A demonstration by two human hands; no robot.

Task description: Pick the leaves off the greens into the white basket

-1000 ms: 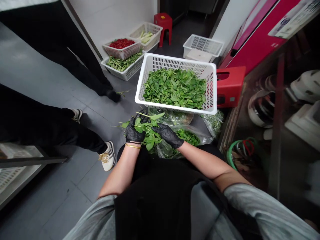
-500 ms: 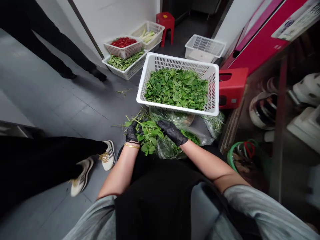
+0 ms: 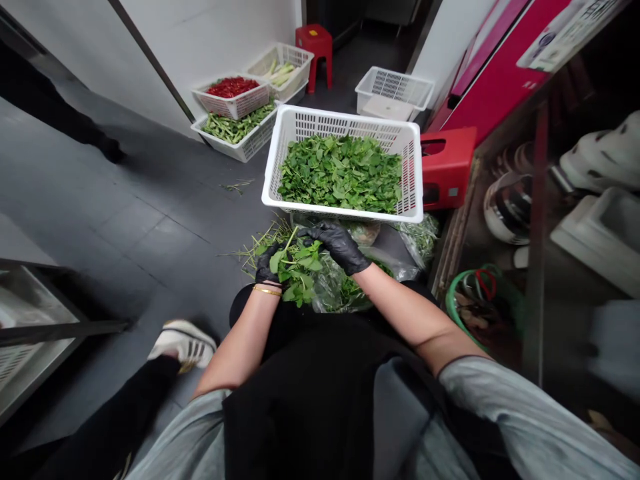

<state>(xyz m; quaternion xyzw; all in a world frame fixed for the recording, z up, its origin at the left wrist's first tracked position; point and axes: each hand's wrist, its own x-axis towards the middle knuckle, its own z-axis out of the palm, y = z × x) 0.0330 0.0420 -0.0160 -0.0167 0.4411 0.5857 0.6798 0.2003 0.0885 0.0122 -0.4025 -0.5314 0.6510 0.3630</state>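
Both my hands wear black gloves and work over a loose bunch of leafy green sprigs [image 3: 297, 270] held in my lap. My left hand [image 3: 267, 267] grips the stems at the bunch's left side. My right hand [image 3: 336, 248] pinches the top of the bunch. Beneath them lies a clear plastic bag [image 3: 333, 293] stuffed with more greens, and long bare stems [image 3: 263, 243] stick out to the left. Just ahead of my hands stands a white plastic basket [image 3: 340, 217], heaped with picked leaves [image 3: 340, 172].
Baskets of red chillies [image 3: 231, 97], green beans [image 3: 233, 130] and pale vegetables [image 3: 279, 71] stand at the back wall. A red stool [image 3: 447, 167] touches the basket's right side. A co-worker's sneaker [image 3: 183, 345] shows at lower left. Shelving stands at right.
My right hand has moved left and up onto the top of the bunch. The co-worker's legs have shifted, with one now low at left. The view has tilted slightly.
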